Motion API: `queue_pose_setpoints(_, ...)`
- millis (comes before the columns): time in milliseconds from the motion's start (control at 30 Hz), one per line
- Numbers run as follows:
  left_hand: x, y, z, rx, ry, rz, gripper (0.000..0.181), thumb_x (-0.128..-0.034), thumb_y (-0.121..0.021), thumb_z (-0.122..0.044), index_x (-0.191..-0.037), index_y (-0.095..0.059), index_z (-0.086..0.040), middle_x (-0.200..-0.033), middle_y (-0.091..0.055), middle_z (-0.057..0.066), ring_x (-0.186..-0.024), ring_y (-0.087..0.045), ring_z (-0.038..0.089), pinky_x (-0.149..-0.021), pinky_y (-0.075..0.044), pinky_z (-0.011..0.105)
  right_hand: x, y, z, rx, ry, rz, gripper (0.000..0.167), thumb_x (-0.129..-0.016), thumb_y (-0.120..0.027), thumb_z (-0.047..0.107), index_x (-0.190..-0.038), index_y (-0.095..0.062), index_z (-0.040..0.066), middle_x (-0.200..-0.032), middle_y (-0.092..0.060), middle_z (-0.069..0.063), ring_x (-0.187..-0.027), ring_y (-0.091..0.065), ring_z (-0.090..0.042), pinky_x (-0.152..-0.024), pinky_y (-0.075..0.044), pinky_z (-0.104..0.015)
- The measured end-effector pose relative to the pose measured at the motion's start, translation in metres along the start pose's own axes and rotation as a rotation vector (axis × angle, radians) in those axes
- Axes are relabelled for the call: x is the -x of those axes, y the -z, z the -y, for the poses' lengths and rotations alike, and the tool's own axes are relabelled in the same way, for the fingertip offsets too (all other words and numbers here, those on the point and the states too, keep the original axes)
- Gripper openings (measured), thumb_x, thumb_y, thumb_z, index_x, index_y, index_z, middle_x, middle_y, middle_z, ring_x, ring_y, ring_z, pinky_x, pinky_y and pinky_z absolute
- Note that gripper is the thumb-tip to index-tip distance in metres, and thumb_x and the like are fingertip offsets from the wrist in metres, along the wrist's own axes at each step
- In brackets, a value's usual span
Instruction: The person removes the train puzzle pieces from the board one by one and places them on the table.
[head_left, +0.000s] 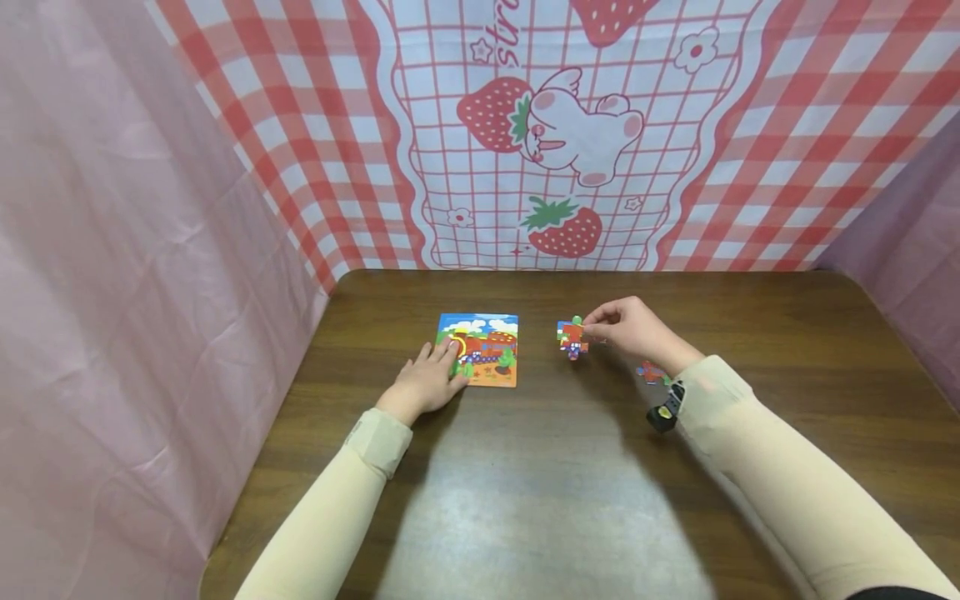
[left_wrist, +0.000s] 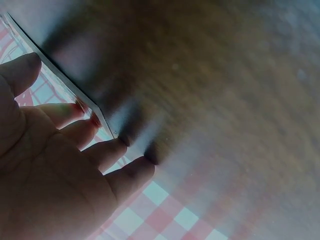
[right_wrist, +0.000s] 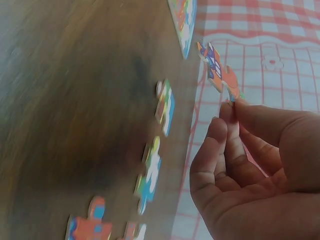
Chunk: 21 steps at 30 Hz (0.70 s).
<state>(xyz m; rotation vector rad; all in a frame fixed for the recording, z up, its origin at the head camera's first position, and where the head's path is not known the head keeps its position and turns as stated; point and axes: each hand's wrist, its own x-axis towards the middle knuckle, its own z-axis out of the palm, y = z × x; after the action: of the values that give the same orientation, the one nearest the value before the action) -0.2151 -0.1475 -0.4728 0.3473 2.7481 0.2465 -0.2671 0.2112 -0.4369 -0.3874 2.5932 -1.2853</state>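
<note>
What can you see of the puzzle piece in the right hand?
The puzzle piece is thin and flat, apparently printed board, with a pale cut edge and a knobbed, notched outline. Its face is largely orange, with purple and white markings and a bit of green. It is held up off the table, its exact tilt unclear. The right hand pinches one edge.

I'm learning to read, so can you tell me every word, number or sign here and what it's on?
"str", sideways, the rest running off the picture's top edge: on the red-and-white checked cloth.
None I can read: on the colourful square train picture and colourful jigsaw pieces; any marks are too small or blurred.
Too small to tell: on the black wrist-worn gadget.
</note>
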Motion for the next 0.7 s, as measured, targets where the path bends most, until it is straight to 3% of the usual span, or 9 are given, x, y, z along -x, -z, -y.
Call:
queue_pose_setpoints(333, 0.002, 0.001, -0.002, 0.008, -0.017, -0.018, 0.073, -0.1075, -0.043, -0.050, -0.164, -0.019, -0.012, -0.169, -0.011, 0.007, -0.151, -0.012, 0.040, -0.115, -0.020, 0.062, 0.018, 0.016, -0.026, 0.091, -0.031, 0.028, 0.021, -0.098, -0.071, 0.022, -0.103, -0.077, 0.003, -0.094, -0.074, -0.005, -0.083, -0.060, -0.020, -0.071, -0.050, -0.035)
queue_pose_setpoints(700, 0.005, 0.004, -0.003, 0.015, -0.017, -0.001, 0.073, -0.1078, -0.043, -0.049, -0.164, -0.017, -0.011, -0.169, -0.009, 0.008, -0.151, -0.010, 0.040, -0.115, -0.020, 0.062, 0.027, 0.022, -0.044, 0.155, -0.029, 0.082, 0.015, -0.095, -0.074, 0.014, -0.097, -0.078, -0.001, -0.084, -0.073, -0.003, -0.073, -0.058, -0.016, -0.065, -0.049, -0.032)
